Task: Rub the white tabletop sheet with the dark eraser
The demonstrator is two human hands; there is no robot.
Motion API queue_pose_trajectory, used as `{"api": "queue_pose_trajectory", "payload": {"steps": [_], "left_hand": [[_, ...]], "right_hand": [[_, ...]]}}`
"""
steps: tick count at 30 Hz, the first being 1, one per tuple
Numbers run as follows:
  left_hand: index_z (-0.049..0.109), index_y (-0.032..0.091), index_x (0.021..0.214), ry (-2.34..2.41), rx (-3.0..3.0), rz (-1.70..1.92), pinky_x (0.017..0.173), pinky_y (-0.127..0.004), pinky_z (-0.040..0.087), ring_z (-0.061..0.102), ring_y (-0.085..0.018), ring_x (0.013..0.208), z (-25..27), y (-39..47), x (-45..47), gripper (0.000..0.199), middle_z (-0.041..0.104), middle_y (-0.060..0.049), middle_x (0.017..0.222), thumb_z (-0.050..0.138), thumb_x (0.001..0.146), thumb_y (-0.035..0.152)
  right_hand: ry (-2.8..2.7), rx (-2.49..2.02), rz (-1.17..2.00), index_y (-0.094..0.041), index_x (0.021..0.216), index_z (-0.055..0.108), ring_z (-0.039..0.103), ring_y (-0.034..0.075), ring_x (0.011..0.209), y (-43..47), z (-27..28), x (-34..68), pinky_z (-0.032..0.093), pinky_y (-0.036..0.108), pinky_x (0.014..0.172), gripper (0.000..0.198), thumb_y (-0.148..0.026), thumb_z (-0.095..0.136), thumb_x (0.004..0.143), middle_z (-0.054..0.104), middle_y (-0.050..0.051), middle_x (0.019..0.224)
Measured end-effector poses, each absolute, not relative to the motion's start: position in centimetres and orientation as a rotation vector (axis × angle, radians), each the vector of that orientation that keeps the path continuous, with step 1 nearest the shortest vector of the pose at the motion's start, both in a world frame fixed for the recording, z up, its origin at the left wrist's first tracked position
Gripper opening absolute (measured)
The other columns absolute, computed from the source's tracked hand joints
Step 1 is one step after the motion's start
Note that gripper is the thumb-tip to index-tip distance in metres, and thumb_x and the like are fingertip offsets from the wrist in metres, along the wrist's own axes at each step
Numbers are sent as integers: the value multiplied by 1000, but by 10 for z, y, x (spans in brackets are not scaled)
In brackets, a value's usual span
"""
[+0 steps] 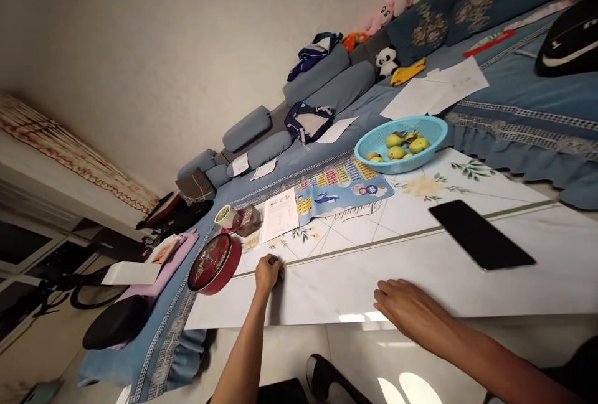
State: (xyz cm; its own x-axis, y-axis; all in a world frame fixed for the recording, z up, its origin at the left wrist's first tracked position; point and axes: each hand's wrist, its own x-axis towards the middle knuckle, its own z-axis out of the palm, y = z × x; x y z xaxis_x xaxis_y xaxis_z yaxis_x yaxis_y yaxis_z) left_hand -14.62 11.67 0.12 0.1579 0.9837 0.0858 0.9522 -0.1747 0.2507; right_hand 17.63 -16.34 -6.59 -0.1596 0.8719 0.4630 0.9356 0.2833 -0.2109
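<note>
My left hand point(267, 273) rests near the front of the white marble-patterned table point(346, 286), its fingers closed round a small dark object point(273, 261). Most of that object is hidden by the hand, so its kind cannot be made out. To the left of this hand stands a round dark-red box point(215, 264) with a clear lid. My right hand point(404, 305) lies on the table's front edge, fingers curled inward, with nothing visible in them. Farther right, a black tablet-like slab point(481, 234) lies flat.
Behind are a blue basket point(402, 167) of yellow-green fruit, a blue printed mat point(336, 195), a paper sheet point(281, 214), a brown translucent container point(247, 220) and a white cup point(225, 216). A blue-covered sofa point(280, 170) borders the table's far side.
</note>
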Motion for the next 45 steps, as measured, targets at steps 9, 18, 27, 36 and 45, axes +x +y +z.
{"api": "queue_pose_trajectory", "payload": {"steps": [9, 18, 27, 36, 45], "left_hand": [[76, 17, 112, 1757, 2353, 342, 94, -37, 52, 72, -29, 107, 30, 140, -121, 28, 79, -13, 112, 65, 86, 17], [67, 22, 122, 1187, 2468, 288, 83, -27, 52, 70, -20, 89, 39, 101, -79, 40, 77, 0, 101, 71, 82, 24], [64, 20, 115, 2218, 2156, 229, 82, -36, 50, 73, -31, 104, 5, 49, -172, 23, 75, -14, 114, 56, 99, 33], [67, 18, 122, 1715, 2084, 679, 91, -36, 51, 71, -29, 107, -23, 7, -10, 29, 75, -14, 117, 57, 96, 25], [69, 18, 121, 2095, 2101, 428, 83, -37, 51, 71, -34, 109, 20, 83, -96, 30, 74, -17, 122, 63, 93, 27]], "right_hand": [[-2054, -1625, -189, -23, 77, 64, 59, 23, 68, -165, -57, 175, 35, 37, 69, 29, -11, 56, 102, 64, 3, 77], [-2102, -1677, -152, -22, 79, 67, 59, 23, 69, -170, -52, 175, 35, 37, 69, 27, -12, 57, 102, 65, 4, 79], [-2047, -1671, -112, -22, 75, 62, 56, 22, 70, -175, -61, 173, 36, 37, 70, 32, -8, 54, 101, 60, 4, 76], [-2097, -1786, -148, -20, 79, 67, 59, 22, 69, -164, -52, 163, 37, 36, 69, 30, -12, 53, 105, 66, 7, 78], [-2087, -1823, -74, -19, 83, 67, 61, 22, 74, -171, -46, 164, 38, 37, 72, 27, -14, 53, 105, 67, 6, 83]]}}
